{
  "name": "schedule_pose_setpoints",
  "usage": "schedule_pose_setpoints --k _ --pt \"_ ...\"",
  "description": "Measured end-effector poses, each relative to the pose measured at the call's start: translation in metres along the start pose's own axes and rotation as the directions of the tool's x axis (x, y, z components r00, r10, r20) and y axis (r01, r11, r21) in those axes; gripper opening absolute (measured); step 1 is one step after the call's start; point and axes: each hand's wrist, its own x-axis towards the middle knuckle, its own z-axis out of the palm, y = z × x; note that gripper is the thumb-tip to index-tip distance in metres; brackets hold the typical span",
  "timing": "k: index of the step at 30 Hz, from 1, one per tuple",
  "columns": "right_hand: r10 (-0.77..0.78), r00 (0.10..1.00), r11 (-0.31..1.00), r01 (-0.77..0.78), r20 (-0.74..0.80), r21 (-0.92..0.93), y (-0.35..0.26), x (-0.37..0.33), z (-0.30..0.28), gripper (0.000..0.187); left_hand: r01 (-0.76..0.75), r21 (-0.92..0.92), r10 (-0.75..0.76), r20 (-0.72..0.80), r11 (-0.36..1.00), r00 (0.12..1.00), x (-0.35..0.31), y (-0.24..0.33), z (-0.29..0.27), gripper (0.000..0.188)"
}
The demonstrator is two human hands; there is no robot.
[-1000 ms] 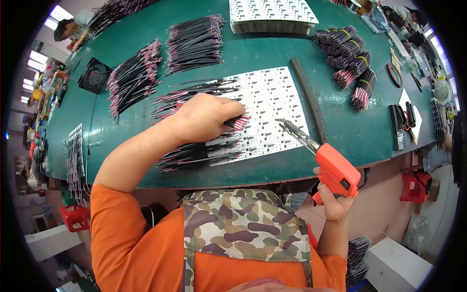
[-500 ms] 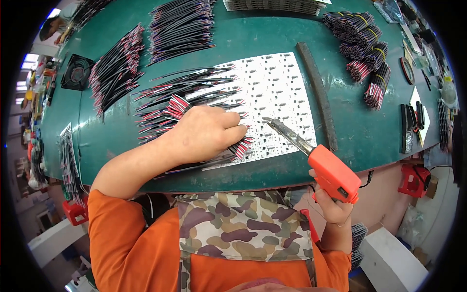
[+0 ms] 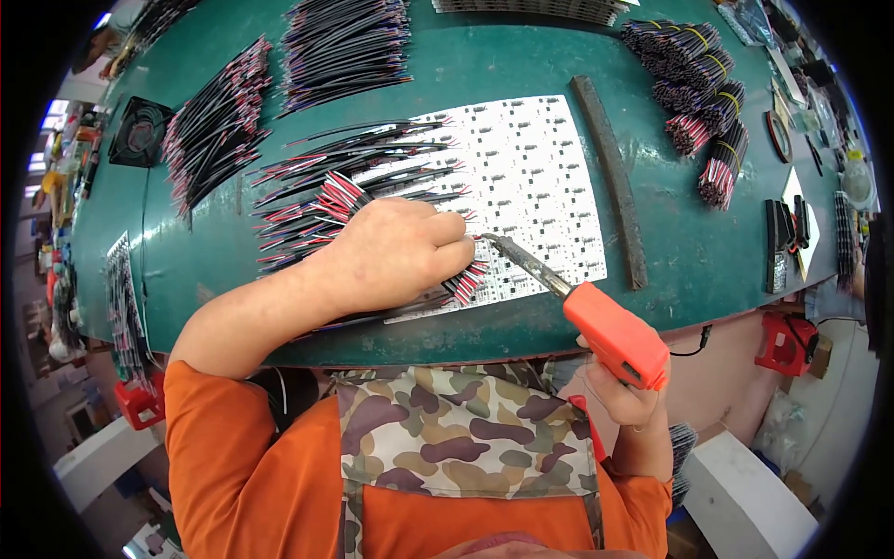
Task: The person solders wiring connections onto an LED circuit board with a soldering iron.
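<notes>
Red soldering gun (image 3: 616, 335) is held by the right hand (image 3: 622, 396), fingers clamped around it, tip just beside the left hand (image 3: 400, 252), by whose fingers a wire bundle (image 3: 343, 194) is clamped over the white circuit sheet (image 3: 535, 177), near the bench's (image 3: 689, 252) front edge

A black fan (image 3: 142, 132) sits toward the left of the green table (image 3: 666, 265). A dark bar (image 3: 610, 182) lies slantwise right of centre; farther right is a tape ring (image 3: 778, 136). Below the table's right edge are a red stool (image 3: 782, 347), a plastic bag (image 3: 782, 417) and a white box (image 3: 750, 494).
</notes>
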Motion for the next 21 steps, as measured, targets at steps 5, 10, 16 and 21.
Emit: schedule_pose_setpoints --k 5,10,16,21 --pt "-0.102 0.995 0.989 0.103 0.015 -0.103 0.005 -0.001 -0.002 0.051 0.008 -0.010 -0.008 0.014 1.000 1.000 0.000 0.000 -0.002 0.037" --pt "-0.106 0.994 0.985 0.103 -0.010 -0.135 -0.010 0.008 0.002 0.046 0.015 -0.017 -0.014 0.026 1.000 1.000 0.001 -0.001 0.000 0.037" --pt "-0.098 0.995 0.991 0.098 -0.002 -0.095 -0.012 0.011 0.001 0.045 0.020 -0.023 -0.020 0.039 1.000 0.999 0.002 -0.001 -0.002 0.035" --pt "-0.155 0.988 0.970 0.156 0.022 -0.184 -0.018 0.017 0.000 0.047 0.022 -0.035 -0.021 0.035 0.999 0.999 0.001 -0.002 -0.001 0.034"
